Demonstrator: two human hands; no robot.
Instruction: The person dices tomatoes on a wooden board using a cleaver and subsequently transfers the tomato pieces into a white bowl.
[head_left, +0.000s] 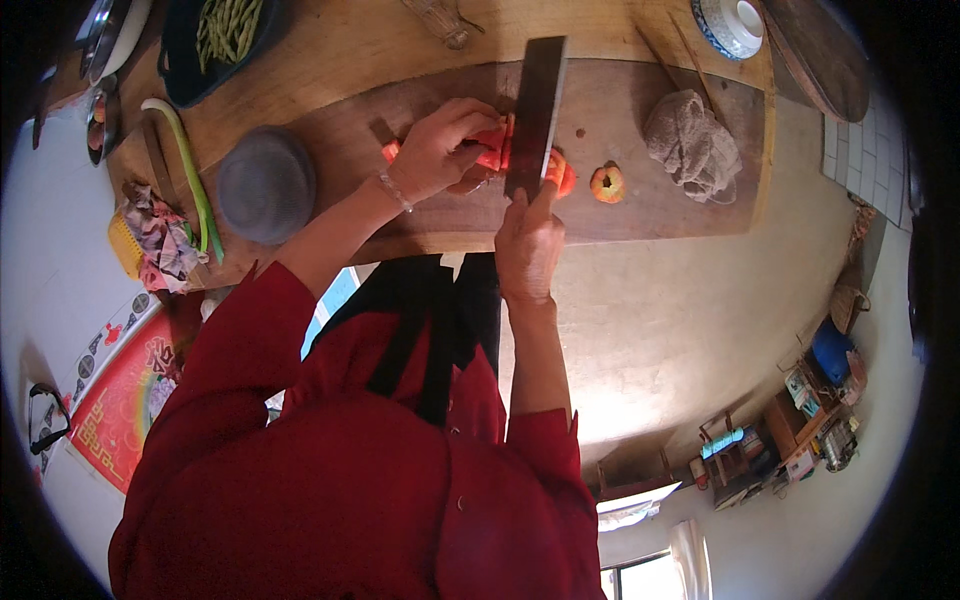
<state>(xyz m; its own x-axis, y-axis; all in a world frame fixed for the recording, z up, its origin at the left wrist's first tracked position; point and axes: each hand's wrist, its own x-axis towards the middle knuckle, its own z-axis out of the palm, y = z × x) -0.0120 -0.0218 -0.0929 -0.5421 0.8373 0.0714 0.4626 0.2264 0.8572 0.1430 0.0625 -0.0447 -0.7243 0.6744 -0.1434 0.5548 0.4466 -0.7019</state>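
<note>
My right hand (529, 244) grips the handle of a wide-bladed cleaver (537, 112), its blade reaching away from me over a dark wooden cutting board (442, 225). Against the blade's left side, my left hand (444, 142) holds red tomato pieces (491, 150) with bent fingers. More cut tomato (560, 174) lies just right of the blade, partly hidden by it. A tomato end with a hole in its middle (608, 184) sits farther right. Another red piece (391, 151) shows left of my left hand.
A dark round lid or bowl (266, 184), a green onion (187, 161) and a crumpled rag (161, 232) are at left. Green beans (227, 34) lie in a dark basket (174, 64). At right are a grey cloth (690, 142), chopsticks (697, 56) and an upturned bowl (731, 26).
</note>
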